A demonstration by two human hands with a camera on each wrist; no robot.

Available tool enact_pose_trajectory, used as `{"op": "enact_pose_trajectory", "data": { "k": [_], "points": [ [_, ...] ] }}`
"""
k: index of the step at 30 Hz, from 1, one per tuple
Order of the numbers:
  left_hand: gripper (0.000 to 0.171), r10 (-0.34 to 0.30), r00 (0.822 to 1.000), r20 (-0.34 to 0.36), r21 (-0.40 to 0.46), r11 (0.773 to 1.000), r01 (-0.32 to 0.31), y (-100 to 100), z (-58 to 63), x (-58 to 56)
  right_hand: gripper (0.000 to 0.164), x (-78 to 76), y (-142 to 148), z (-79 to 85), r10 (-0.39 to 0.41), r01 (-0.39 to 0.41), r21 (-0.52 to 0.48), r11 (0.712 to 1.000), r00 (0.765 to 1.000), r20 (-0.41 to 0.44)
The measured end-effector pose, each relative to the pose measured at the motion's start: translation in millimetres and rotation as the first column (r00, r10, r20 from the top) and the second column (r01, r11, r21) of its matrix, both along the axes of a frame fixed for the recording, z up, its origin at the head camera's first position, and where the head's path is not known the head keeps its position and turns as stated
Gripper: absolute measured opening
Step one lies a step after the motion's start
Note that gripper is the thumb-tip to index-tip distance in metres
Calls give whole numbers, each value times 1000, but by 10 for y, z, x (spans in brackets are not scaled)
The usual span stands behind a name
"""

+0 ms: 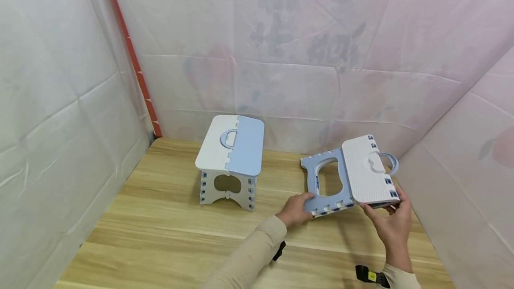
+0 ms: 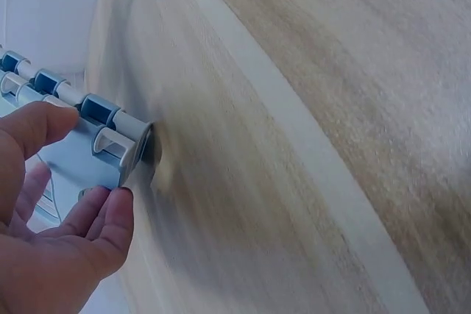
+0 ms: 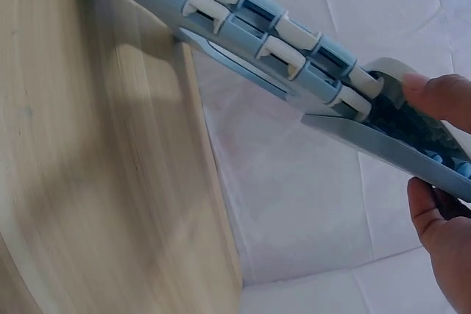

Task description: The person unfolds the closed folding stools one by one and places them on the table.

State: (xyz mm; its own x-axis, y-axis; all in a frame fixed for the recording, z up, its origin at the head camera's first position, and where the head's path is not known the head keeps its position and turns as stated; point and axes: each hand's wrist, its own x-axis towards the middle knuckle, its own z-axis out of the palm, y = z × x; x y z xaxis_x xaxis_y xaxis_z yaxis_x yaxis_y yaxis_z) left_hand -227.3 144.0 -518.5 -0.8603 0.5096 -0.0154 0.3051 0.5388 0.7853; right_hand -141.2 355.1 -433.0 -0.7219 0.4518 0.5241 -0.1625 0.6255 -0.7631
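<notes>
Both hands hold a blue and white plastic folding step stool, tilted above the table's right part. Its legs lie folded flat to the left; the folded white seat angles off to the right, with a blue carry handle sticking out. My left hand pinches the near corner of the leg panel, thumb on one face and fingers on the other. At the seat's near corner, my right hand grips with the thumb on one half and fingers under the other.
A second stool, unfolded, stands upright on the wooden table left of the hands. Pale plastic sheeting hangs behind and on both sides. A red strip runs down the back left corner.
</notes>
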Motion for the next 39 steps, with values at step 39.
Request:
{"op": "enact_pose_trajectory", "data": {
  "k": [39],
  "points": [
    [72,-71,995,-68,59,995,75,-173,-4,-12,98,-99,-394,60,339,-371,-75,926,901,-271]
  ]
}}
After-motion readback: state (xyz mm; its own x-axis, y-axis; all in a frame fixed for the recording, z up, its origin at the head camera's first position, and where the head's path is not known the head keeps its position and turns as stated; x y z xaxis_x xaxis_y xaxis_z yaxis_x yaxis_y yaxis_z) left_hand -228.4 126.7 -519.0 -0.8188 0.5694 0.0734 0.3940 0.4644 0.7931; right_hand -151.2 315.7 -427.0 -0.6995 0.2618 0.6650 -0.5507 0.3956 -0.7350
